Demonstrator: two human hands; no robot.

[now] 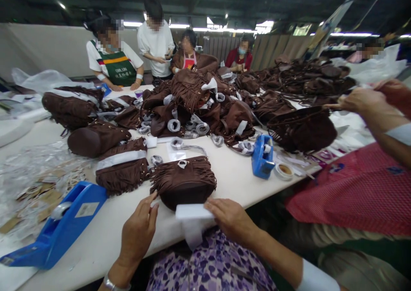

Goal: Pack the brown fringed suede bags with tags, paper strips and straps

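A dark brown fringed handbag (pixel 188 192) lies on the table's near edge, its rounded base toward me and a metal clasp on top. Beside its left end is my left hand (pixel 138 224), thumb and index finger apart, the fingertip at the fringe. My right hand (pixel 229 220) grips the end of a white strip of padding (pixel 192 212) just in front of the bag. Part of the strip hangs over the table edge. Left of the bag, another fringed bag (pixel 122 171) has a white wrap across it.
A large blue tape dispenser (pixel 70 227) stands at left, near clear plastic wrappers (pixel 38 175). A smaller blue tape dispenser (pixel 262 156) and a tape roll (pixel 284 171) sit at right. Brown bags (pixel 192 90) pile up behind. A co-worker's hand (pixel 362 100) holds a bag at right; several people stand opposite.
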